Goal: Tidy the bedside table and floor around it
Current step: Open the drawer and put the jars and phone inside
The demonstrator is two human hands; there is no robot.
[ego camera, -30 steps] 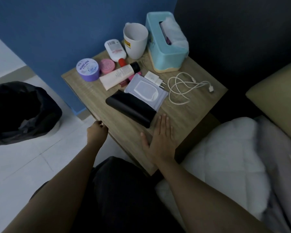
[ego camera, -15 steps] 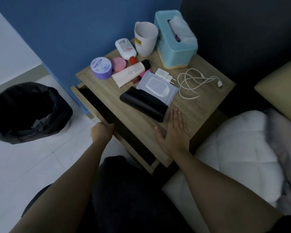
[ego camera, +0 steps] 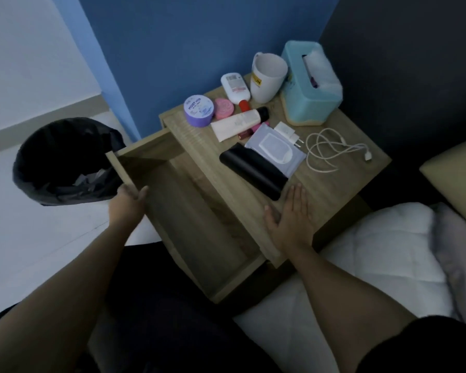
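The wooden bedside table (ego camera: 342, 181) stands against a blue wall, its drawer (ego camera: 199, 227) pulled far out and bare inside. My left hand (ego camera: 128, 203) grips the drawer's front edge. My right hand (ego camera: 291, 216) lies flat, fingers apart, on the tabletop's near edge. On top lie a black case (ego camera: 253, 170), a wipes pack (ego camera: 276, 149), a white charger plug (ego camera: 287, 131), a coiled white cable (ego camera: 331, 150), a cream tube (ego camera: 240, 123), a purple jar (ego camera: 199, 111), a pink tin (ego camera: 223, 108), a white bottle (ego camera: 236, 88), a white mug (ego camera: 267, 76) and a teal tissue box (ego camera: 310, 87).
A black-lined waste bin (ego camera: 62, 162) stands on the white floor left of the drawer, with crumpled paper inside. A white duvet (ego camera: 382, 254) and a tan pillow (ego camera: 455, 179) lie to the right. My dark-clothed lap is below the drawer.
My left hand has pulled the drawer from shut to far out, toward me and the bin. My right hand has stayed flat on the tabletop.
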